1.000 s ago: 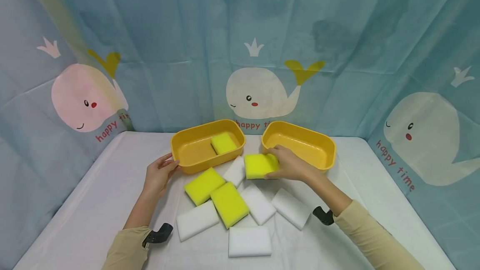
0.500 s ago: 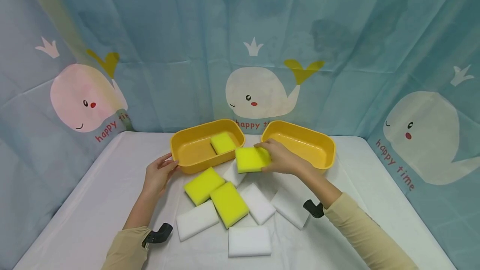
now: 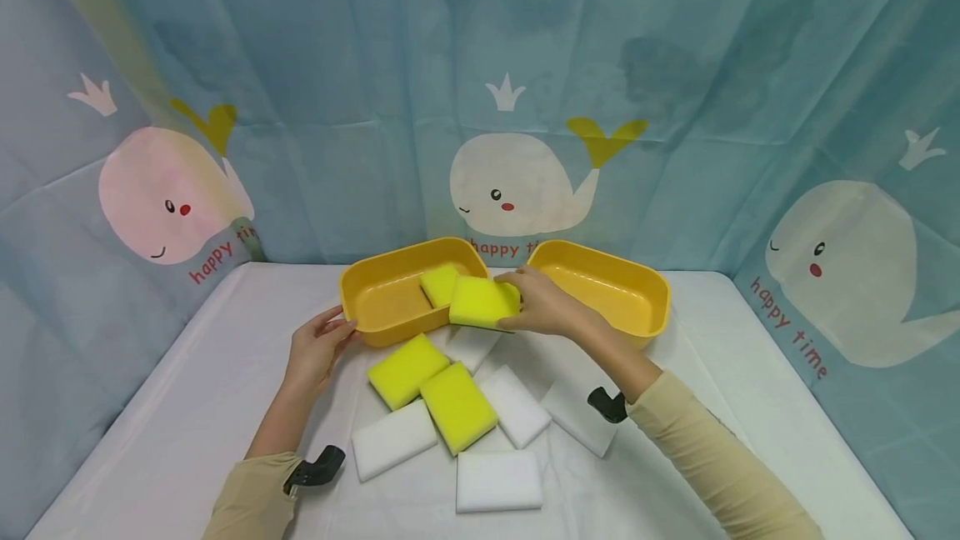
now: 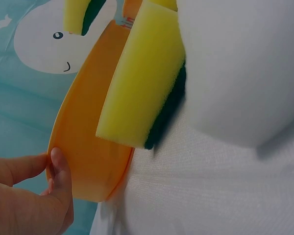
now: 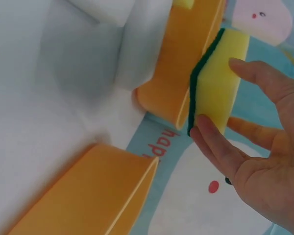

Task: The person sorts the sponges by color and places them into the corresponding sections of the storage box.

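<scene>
My right hand (image 3: 543, 304) grips a yellow sponge (image 3: 483, 302) by its right end, over the right end of the left yellow bin (image 3: 405, 328). In the right wrist view, this sponge shows a dark green scouring layer (image 5: 199, 81), with thumb and fingers on its edges. Another yellow sponge (image 3: 438, 283) lies inside that bin, partly hidden by the held one. At the bin's left end, my left hand (image 3: 313, 355) pinches the rim between thumb and fingers, as the left wrist view also shows. Two yellow sponges (image 3: 407, 371) lie on the table in front.
Several white sponges (image 3: 498, 482) lie among and around the yellow ones on the white-covered table (image 3: 187, 407). One rests partly below the right hand. A second yellow bin (image 3: 607, 286) stands at the back right with nothing visible inside. A blue whale-print curtain (image 3: 337, 190) stands behind.
My right hand has moved left and away from me with the yellow sponge, from beside the right bin to over the left bin's right end. The left hand has stayed on the rim.
</scene>
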The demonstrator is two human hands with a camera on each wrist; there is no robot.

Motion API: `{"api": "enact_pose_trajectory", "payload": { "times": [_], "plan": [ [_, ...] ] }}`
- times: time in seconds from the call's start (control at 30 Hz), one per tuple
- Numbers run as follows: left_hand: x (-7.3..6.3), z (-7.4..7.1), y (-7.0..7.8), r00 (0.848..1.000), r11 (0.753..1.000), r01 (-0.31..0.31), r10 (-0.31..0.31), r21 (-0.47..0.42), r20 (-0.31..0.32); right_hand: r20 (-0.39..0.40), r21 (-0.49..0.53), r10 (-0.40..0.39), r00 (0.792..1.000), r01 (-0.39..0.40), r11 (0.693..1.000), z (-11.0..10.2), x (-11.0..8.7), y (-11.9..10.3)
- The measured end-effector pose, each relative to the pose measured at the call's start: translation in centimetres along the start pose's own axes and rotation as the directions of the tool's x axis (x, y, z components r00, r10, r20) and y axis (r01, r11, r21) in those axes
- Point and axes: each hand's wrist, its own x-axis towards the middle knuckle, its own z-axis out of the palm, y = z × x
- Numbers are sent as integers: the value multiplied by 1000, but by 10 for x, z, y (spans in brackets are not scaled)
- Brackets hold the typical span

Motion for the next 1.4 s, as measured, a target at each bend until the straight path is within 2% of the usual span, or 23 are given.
{"api": "enact_pose_trajectory", "payload": {
  "times": [0.6, 1.4],
  "plan": [
    [1, 0, 1, 1000, 1000, 4, -4, 2, 4, 16, 1, 36, 999, -36, 999, 4, 28, -23],
    [-1, 0, 3, 1000, 1000, 20, -20, 16, -17, 16, 0, 49, 999, -49, 999, 20, 69, -52]
  ]
}}
